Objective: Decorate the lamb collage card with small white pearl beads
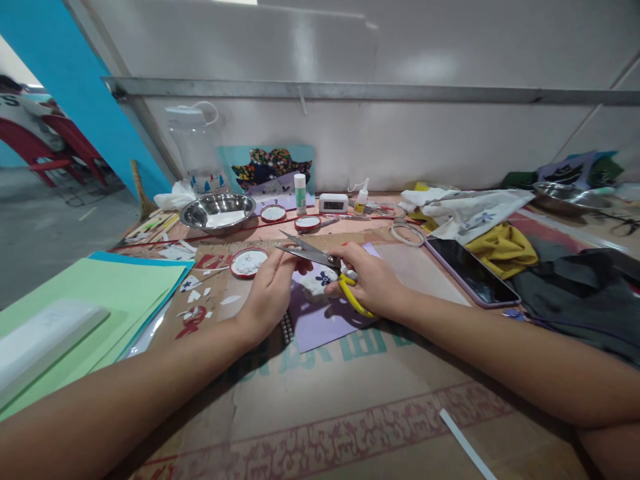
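Observation:
My right hand (369, 280) is closed round a pair of scissors with yellow handles (354, 300). The scissor blades (306, 251) stand partly apart and point left, across the fingertips of my left hand (273, 287). The fingers of my left hand are curled together; whatever they pinch is hidden behind the hand and blades. Below and between both hands lies a white piece with a dark blue flower (320, 281), on a sheet of purple paper (320, 327). A strip of small silvery beads (287, 328) shows beside my left wrist.
Red-rimmed lids (249, 263) and white scraps (193, 295) lie left of the purple paper. Behind stand a steel bowl (217, 212), glue stick (300, 193), clock (333, 203) and small bottle (362, 199). A phone (470, 272) and cloths (503, 250) are rightward; green paper (120, 293) is left.

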`<state>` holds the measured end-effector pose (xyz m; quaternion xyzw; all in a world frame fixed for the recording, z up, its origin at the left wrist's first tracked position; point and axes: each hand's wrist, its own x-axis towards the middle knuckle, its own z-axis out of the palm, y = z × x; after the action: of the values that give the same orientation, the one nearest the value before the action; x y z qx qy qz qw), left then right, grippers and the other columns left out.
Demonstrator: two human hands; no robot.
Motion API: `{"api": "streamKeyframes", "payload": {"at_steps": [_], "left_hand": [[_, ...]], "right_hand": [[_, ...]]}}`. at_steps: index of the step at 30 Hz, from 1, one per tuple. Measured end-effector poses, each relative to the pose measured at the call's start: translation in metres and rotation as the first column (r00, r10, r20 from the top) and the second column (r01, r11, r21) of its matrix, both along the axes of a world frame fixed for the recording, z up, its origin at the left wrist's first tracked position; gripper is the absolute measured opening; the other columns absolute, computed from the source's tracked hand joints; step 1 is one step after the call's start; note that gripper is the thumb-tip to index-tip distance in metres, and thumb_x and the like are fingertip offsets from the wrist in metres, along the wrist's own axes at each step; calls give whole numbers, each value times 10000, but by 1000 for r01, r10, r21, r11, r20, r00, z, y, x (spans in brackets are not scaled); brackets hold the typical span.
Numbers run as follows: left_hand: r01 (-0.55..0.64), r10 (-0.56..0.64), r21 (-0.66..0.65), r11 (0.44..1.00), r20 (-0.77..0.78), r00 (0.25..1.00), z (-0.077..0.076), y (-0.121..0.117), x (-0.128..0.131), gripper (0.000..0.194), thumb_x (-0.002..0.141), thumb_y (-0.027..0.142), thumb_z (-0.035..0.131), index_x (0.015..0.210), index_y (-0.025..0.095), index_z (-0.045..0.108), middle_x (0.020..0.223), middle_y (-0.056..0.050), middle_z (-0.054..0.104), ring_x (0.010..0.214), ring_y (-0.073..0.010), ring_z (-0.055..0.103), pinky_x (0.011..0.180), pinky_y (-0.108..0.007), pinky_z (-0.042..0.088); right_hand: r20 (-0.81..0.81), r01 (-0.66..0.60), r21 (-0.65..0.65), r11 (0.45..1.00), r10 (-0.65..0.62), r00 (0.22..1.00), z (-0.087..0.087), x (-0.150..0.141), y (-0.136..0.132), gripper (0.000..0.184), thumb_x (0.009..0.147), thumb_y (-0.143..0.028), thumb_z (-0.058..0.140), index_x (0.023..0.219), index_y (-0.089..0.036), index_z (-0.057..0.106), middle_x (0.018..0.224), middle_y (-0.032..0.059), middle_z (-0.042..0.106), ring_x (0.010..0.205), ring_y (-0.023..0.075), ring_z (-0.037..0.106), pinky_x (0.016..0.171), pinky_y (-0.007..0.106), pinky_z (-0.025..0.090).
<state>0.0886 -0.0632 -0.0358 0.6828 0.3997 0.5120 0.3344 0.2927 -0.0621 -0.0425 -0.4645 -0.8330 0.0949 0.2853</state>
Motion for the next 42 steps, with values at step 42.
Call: {"api": "streamKeyframes", "payload": {"at_steps": [42], "left_hand": [[-3,3,14,1000,-23,1000,1,0,0,258,964,260,356,802,197,546,769,-26,589,737,-164,564,701,-286,482]], "right_hand": [[-92,-12,0,1000,12,996,0,1,1,469,800,-460,756,1184,-209,660,888,32,654,740,168,561,659,265,404]]}}
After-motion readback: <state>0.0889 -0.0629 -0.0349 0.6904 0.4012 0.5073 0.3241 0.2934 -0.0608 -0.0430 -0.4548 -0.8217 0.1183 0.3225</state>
